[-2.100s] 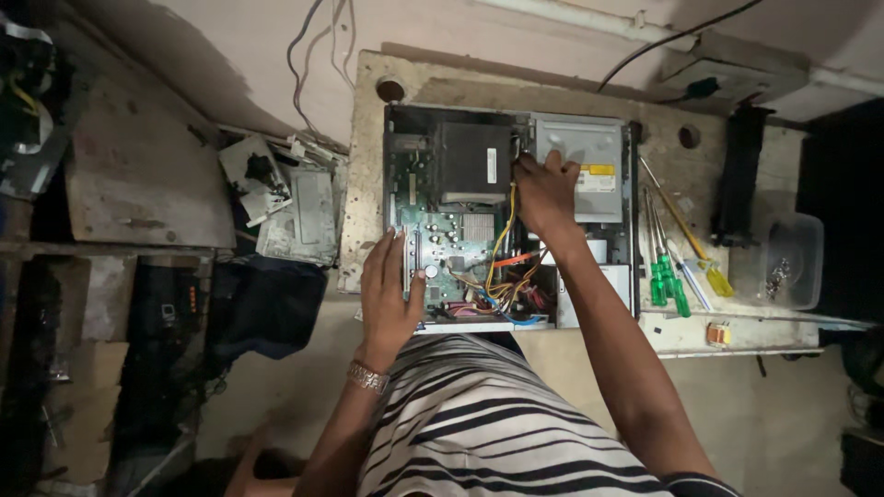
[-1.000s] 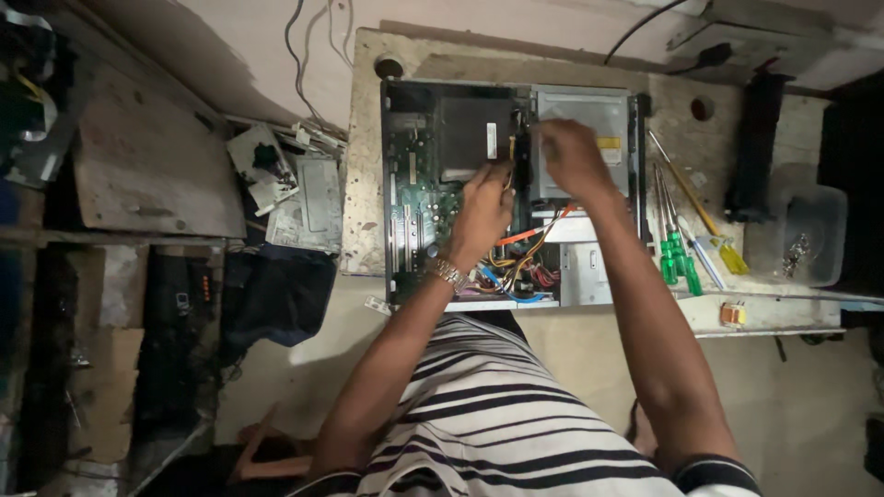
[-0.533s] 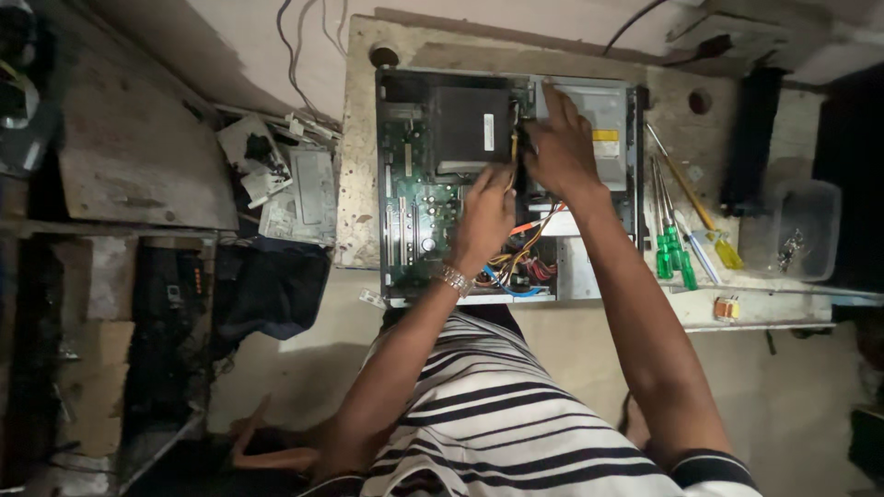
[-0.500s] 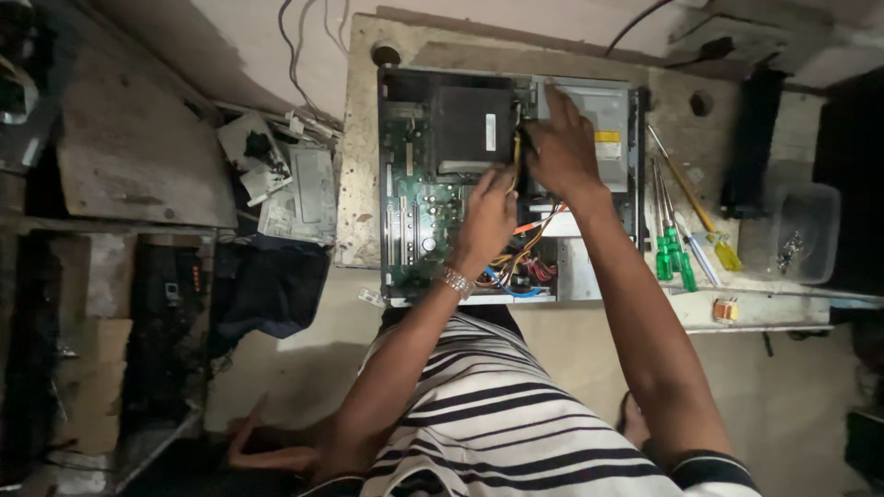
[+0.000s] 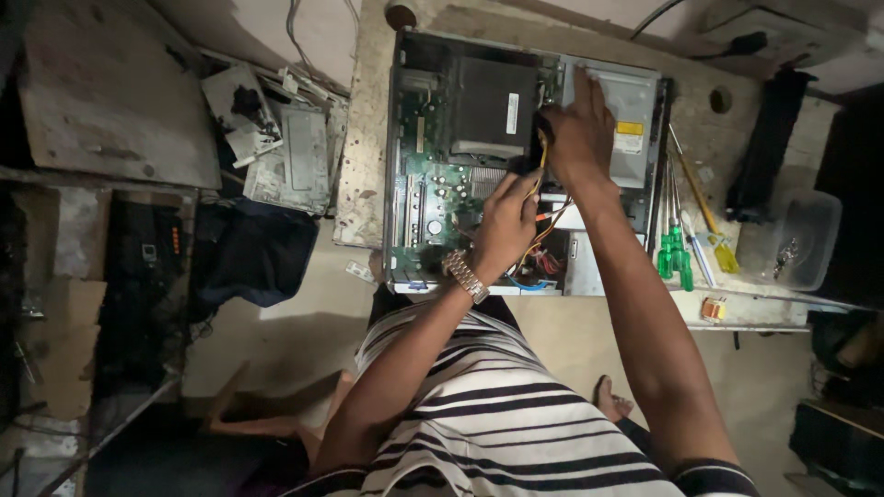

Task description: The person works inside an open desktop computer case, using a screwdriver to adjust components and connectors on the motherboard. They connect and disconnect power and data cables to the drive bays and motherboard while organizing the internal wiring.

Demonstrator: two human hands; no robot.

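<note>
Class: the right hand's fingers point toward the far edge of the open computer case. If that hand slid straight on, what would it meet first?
Probably the silver drive; the right hand already lies at its near-left edge, though depth is unclear.

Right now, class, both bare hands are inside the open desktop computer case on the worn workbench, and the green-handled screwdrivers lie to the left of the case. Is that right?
Not quite. In the head view the green-handled screwdrivers lie to the right of the open desktop computer case, not the left. The left hand and right hand are indeed inside it.
</note>
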